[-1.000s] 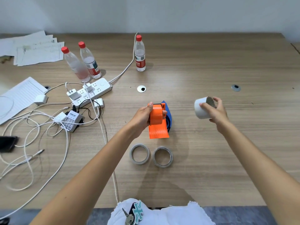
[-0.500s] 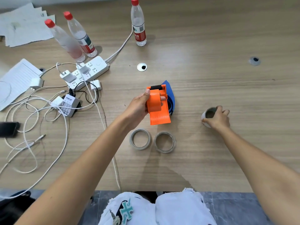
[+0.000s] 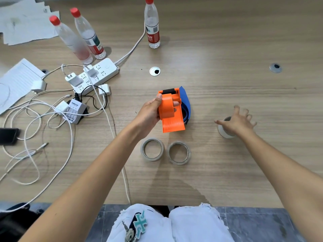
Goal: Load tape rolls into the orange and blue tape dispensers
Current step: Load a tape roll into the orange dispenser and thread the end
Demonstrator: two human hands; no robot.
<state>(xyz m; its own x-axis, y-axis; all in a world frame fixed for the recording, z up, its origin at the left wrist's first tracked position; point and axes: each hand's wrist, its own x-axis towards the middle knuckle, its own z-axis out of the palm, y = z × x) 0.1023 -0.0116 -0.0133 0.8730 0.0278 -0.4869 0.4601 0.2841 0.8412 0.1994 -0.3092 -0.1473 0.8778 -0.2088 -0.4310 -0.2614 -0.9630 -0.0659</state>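
Fingers of the right hand (image 3: 236, 124) were spread and straight above a white roll (image 3: 224, 131) standing on end on the wooden table (image 3: 227, 49), holding nothing; whether they touched the roll could not be told. Nearest the person, two tape rolls (image 3: 152, 149) (image 3: 179, 153) lay flat side by side, just apart. Beyond them the left hand (image 3: 150, 113) gripped the orange tape dispenser (image 3: 170, 113), thumb along its left side and fingertips curled through its opening. The blue tape dispenser (image 3: 186, 103) showed just behind it, on its right. Further left lay a power strip (image 3: 97, 74) among white cables (image 3: 52, 119); three water bottles (image 3: 152, 23) stood farthest back.
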